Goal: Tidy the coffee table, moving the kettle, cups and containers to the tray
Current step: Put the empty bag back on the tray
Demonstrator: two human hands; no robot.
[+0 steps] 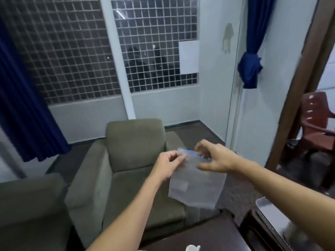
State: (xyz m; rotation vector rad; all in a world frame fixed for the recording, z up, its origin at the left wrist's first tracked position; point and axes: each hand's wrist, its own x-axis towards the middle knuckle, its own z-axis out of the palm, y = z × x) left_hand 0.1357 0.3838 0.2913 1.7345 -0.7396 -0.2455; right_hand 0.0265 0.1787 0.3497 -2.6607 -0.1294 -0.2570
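A clear plastic zip bag (195, 185) with a blue seal strip hangs in the air in front of me, above the armchair's seat. My left hand (169, 164) pinches the bag's top left corner. My right hand (213, 157) grips the top edge at the blue strip. The dark coffee table (208, 236) shows at the bottom of the view. A white object (193, 248), perhaps a cup's rim, peeks in at the bottom edge. A shiny tray (268, 212) lies at the lower right, partly hidden by my right forearm. No kettle is in view.
A grey-green armchair (130, 169) stands straight ahead beyond the table, with another seat (30, 211) at the lower left. Blue curtains (253, 51) hang at both sides of the mesh windows. A red plastic chair (317, 124) stands past the doorway on the right.
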